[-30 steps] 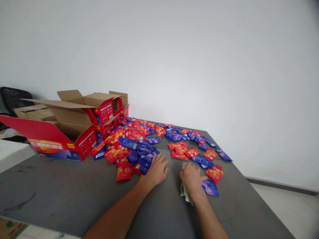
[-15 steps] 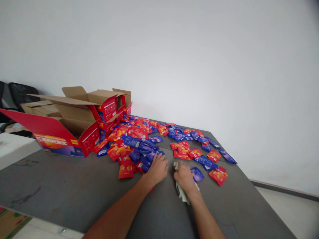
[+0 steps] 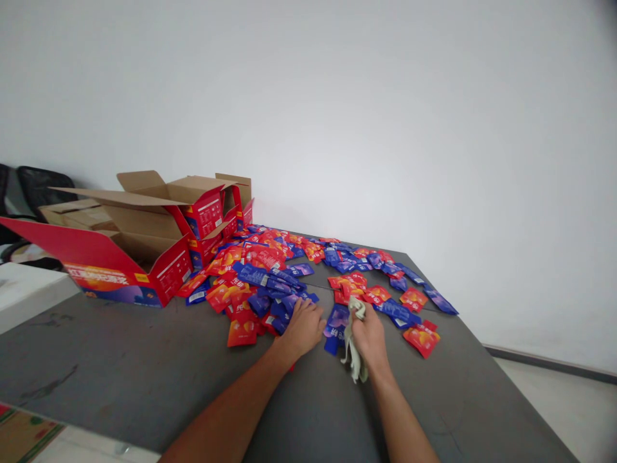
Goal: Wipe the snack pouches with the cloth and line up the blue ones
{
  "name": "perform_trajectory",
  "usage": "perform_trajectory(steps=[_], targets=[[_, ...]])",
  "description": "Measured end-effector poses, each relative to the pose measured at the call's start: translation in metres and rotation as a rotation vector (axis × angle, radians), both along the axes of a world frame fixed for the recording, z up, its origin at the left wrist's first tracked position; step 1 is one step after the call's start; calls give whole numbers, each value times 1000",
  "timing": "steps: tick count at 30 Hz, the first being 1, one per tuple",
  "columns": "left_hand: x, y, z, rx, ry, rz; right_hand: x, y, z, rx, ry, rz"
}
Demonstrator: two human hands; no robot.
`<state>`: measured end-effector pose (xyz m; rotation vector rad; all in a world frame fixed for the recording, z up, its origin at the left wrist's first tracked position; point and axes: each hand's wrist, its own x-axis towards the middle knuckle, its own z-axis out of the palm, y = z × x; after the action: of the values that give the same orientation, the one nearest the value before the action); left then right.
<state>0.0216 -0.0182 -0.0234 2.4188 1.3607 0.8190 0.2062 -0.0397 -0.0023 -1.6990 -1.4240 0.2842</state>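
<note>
A blue packet (image 3: pixel 336 323), long axis near-to-far, lies close between the left hand (image 3: pixel 304 326), fingers slightly apart, and the right hand (image 3: pixel 370 335), clamped on a pale cloth (image 3: pixel 354 352).

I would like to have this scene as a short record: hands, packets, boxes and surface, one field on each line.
left hand: palm down, at the near edge of the packet pile
right hand: gripping a pale cloth
beside cloth: one blue packet
packet colours: red-orange, blue
boxes: open, at left
surface: dark grey table
</note>
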Motion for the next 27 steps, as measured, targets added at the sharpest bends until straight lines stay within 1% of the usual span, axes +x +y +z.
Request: perform_trajectory(steps=[3, 6, 9, 11, 13, 15, 16, 18, 20, 22, 23, 24, 25, 27], targets=[[6, -4, -5, -14, -37, -31, 5, 4, -9, -17, 52, -5], [12, -6, -10, -41, -75, -80, -3, 5, -14, -34, 124, 52], [14, -5, -13, -97, -138, -95, -15, 2, -11, -20, 176, 138], [12, -1, -14, -134, -229, -82, -20, -2, -6, 1, 195, 180], [10, 5, -13, -164, -387, -50, -22, -6, -1, 25, 211, 196], [10, 9, -10, -238, -624, -22, -22, -9, 5, 57, 234, 202], [10, 10, -8, -303, -761, -16, -22, -10, 7, 75, 248, 207], [12, 10, 0, -484, -1018, -25, -24, -13, 11, 109, 267, 228], [15, 5, 9, -668, -1202, -101, -28, -15, 13, 132, 260, 264], [16, 1, 17, -781, -1309, -241, -34, -17, 14, 157, 221, 319], [16, 0, 20, -804, -1345, -300, -37, -18, 14, 175, 190, 357], [16, -1, 23, -810, -1377, -329, -41, -18, 13, 197, 152, 403], [15, 0, 24, -809, -1407, -322, -44, -19, 12, 221, 107, 448], [12, 4, 25, -810, -1464, -235, -48, -19, 9, 271, 11, 502]])
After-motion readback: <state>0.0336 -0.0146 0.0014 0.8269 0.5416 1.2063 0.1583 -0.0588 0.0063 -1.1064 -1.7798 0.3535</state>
